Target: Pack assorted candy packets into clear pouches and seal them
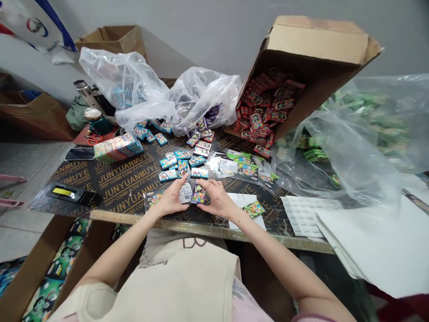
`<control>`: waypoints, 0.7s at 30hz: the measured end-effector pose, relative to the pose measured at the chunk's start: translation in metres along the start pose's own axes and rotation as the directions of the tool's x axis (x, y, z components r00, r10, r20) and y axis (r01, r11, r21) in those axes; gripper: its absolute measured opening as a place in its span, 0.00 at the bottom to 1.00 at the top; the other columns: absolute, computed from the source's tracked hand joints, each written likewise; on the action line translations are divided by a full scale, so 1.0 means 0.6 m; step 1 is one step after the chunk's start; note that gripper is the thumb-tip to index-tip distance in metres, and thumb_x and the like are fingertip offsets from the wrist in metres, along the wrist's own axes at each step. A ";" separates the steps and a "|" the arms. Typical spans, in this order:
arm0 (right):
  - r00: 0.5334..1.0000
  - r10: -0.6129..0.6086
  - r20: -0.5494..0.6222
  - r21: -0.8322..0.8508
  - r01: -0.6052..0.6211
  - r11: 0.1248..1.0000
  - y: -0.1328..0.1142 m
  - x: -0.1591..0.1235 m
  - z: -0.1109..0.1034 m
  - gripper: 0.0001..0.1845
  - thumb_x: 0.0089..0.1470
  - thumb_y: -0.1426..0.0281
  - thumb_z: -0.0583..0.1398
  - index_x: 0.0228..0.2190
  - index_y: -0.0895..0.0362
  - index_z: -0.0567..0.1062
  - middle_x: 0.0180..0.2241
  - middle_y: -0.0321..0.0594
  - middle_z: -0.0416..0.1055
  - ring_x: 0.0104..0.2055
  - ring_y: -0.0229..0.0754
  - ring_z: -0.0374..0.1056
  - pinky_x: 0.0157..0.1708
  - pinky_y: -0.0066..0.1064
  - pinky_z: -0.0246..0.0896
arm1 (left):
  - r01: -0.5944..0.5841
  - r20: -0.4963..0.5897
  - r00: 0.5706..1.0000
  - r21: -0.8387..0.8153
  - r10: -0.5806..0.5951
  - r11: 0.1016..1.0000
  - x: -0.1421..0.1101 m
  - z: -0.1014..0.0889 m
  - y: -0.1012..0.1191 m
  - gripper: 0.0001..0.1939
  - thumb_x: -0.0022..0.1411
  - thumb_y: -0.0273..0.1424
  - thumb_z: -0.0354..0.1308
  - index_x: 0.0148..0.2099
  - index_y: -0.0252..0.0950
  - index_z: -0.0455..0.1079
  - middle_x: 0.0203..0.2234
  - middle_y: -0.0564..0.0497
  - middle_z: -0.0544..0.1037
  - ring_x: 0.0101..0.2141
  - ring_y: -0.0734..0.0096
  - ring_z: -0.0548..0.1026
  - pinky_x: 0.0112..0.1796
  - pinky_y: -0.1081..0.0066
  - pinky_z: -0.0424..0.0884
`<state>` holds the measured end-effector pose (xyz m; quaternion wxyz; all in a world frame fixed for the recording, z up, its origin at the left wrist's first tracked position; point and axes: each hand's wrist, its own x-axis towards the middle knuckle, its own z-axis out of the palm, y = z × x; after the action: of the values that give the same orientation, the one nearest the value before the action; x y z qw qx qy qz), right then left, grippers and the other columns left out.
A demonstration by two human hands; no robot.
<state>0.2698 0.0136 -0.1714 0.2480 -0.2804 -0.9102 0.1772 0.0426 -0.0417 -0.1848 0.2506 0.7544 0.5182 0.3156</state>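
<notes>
My right hand (216, 197) grips a small purple printed packet (198, 192) between thumb and fingertips, close to the table's front edge. Beside it, my left hand (172, 199) has its thumb and fingers around a clear plastic bag with a white printed label (185, 193). A colourful packet (154, 198) shows past the left side of my left hand, partly covered by it. Just beyond my fingertips lie several small blue packets (182, 166). A green and yellow packet (254, 209) rests on white paper by my right wrist.
A tilted cardboard box (318, 40) spills red packets (258, 112) at the back. Clear bags (206, 91) of blue and purple packets stand left of it. Filled flat pouches (241, 165), a sticker sheet (301, 215), a phone (79, 154) and a tape dispenser (72, 193) lie around.
</notes>
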 end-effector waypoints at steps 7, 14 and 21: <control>1.000 0.024 0.003 0.013 -0.024 1.000 -0.006 -0.012 -0.022 0.39 0.45 0.67 0.66 0.57 0.55 0.59 0.52 0.49 0.69 0.51 0.55 0.63 0.47 0.47 0.54 | -0.071 0.061 0.996 0.020 0.069 0.997 -0.007 -0.017 0.008 0.58 0.46 0.28 0.66 0.70 0.41 0.31 0.56 0.41 0.64 0.55 0.55 0.66 0.56 0.55 0.63; 0.982 -0.092 0.162 0.171 0.064 0.983 -0.002 -0.014 -0.019 0.39 0.47 0.63 0.65 0.58 0.56 0.58 0.54 0.50 0.66 0.53 0.54 0.62 0.50 0.45 0.53 | -0.140 0.164 0.977 -0.006 0.139 0.990 -0.015 -0.006 0.006 0.59 0.46 0.29 0.67 0.70 0.42 0.30 0.56 0.41 0.64 0.55 0.54 0.66 0.56 0.56 0.64; 0.997 0.075 -0.031 0.199 -0.067 0.978 -0.013 -0.037 0.018 0.41 0.52 0.51 0.61 0.61 0.54 0.55 0.49 0.48 0.71 0.52 0.52 0.65 0.54 0.48 0.48 | -0.034 0.054 0.998 -0.034 0.036 0.999 -0.006 0.000 0.008 0.60 0.48 0.31 0.66 0.70 0.41 0.26 0.55 0.42 0.65 0.55 0.56 0.67 0.56 0.55 0.63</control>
<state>0.2766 -0.0078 -0.1847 0.2854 -0.2900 -0.8726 0.2701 0.0447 -0.0467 -0.1821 0.2716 0.7675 0.4925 0.3076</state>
